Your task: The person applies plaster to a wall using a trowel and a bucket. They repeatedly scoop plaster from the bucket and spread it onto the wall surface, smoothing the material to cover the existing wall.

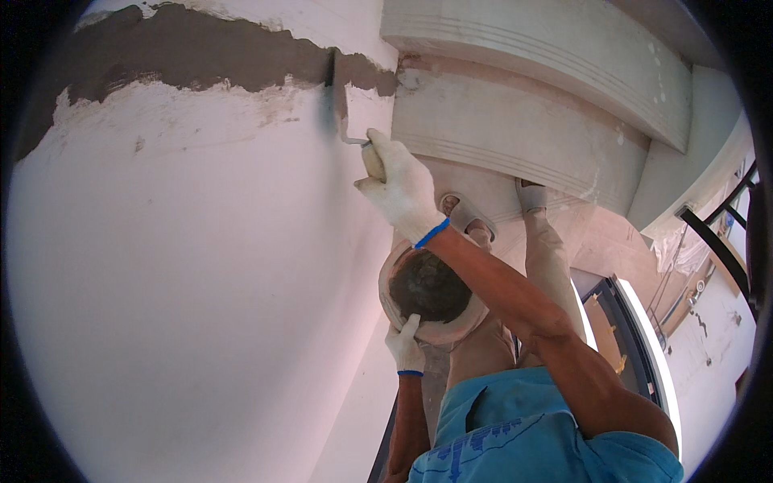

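Note:
My right hand [401, 181], in a white knit glove with a blue cuff, is closed around the handle of a trowel [341, 109]. The trowel's blade stands nearly edge-on to me at the white wall [201, 258], reaching up into a rough band of grey-brown mortar [201, 50]. Lower down, my left hand [405, 346], gloved the same way, grips the near rim of a round bucket [452, 331], its thumb over the edge. Wet dark mortar [431, 283] lies inside the bucket. My right forearm passes above the bucket's right side.
Wide pale stone steps [515, 113] rise ahead and to the right, close to my sandalled feet [471, 213]. A black metal railing [717, 249] and plastic sheeting [684, 249] are at the far right. A dark-framed panel [620, 330] stands right of my legs.

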Demonstrator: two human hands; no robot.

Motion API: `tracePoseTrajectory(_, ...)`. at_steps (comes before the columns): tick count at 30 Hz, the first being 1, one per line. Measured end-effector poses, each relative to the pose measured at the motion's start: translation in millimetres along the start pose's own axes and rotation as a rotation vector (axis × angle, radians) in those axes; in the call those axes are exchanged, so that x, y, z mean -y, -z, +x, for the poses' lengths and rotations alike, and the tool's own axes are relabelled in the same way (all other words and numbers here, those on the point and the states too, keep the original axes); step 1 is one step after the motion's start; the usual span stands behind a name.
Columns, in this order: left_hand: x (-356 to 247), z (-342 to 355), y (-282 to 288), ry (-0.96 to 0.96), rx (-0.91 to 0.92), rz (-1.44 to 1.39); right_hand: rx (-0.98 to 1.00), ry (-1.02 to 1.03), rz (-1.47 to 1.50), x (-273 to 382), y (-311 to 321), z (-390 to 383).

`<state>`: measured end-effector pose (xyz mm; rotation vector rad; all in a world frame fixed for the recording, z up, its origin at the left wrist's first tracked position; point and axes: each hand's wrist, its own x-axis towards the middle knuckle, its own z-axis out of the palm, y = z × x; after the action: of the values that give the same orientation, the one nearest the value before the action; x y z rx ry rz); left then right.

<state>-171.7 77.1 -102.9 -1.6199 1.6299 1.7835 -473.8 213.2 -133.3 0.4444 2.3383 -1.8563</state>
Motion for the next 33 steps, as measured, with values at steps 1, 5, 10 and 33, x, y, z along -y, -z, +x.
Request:
tracePoseTrajectory(1,0.5,0.7,-0.4,0.002,-0.004,0.005,-0.004,0.027,-0.030,4.2,-3.6,1.0)
tracePoseTrajectory(5,1.0,0.4,-1.5,-0.002,-0.008,-0.003,0.146,-0.078,-0.078,37.6,0.2,-5.7)
tracePoseTrajectory(10,0.3,1.4,-1.1,0.000,-0.008,0.014,0.115,0.004,0.004,39.0,22.3,-23.4)
tracePoseTrajectory(33,0.9,3.3,1.5,0.001,-0.013,0.050,0.077,0.076,0.064,0.7,34.0,-3.8)
